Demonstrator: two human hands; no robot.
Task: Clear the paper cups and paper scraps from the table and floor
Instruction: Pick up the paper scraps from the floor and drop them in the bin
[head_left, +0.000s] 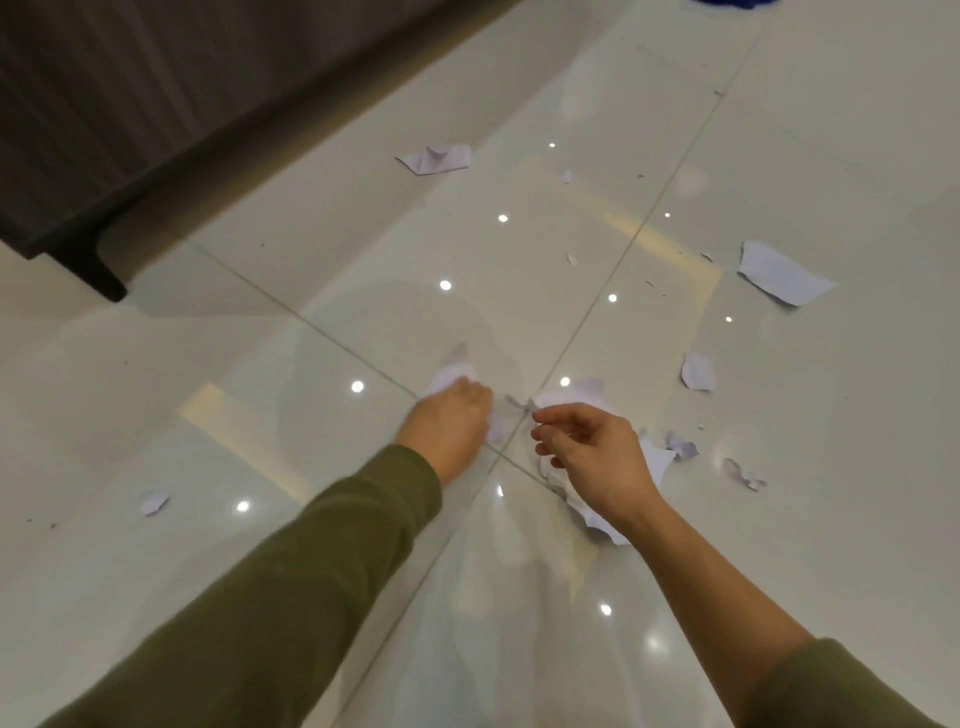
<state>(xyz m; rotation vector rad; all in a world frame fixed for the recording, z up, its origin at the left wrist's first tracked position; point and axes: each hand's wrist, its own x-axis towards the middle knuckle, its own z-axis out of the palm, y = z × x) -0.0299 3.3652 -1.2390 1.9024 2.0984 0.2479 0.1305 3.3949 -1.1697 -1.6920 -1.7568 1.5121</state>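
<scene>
White paper scraps lie scattered on a glossy tiled floor. My left hand (451, 422) is closed around a bunch of crumpled paper scraps (451, 375) low over the tile joint. My right hand (587, 452) pinches a thin small scrap (519, 404) between thumb and finger, just right of the left hand. Beneath the right hand lies a larger torn sheet (657, 460), partly hidden by it. Loose pieces also lie farther off: a folded piece (436, 159), a big piece (779, 275), a small piece (697, 371) and a tiny piece (153, 502). No paper cup is visible.
A dark ribbed piece of furniture (104, 130) with a short black leg (101, 275) stands at the upper left. Something blue (727, 4) shows at the top edge. Tiny crumbs of paper and dirt dot the tiles (649, 283). Ceiling lights reflect in the floor.
</scene>
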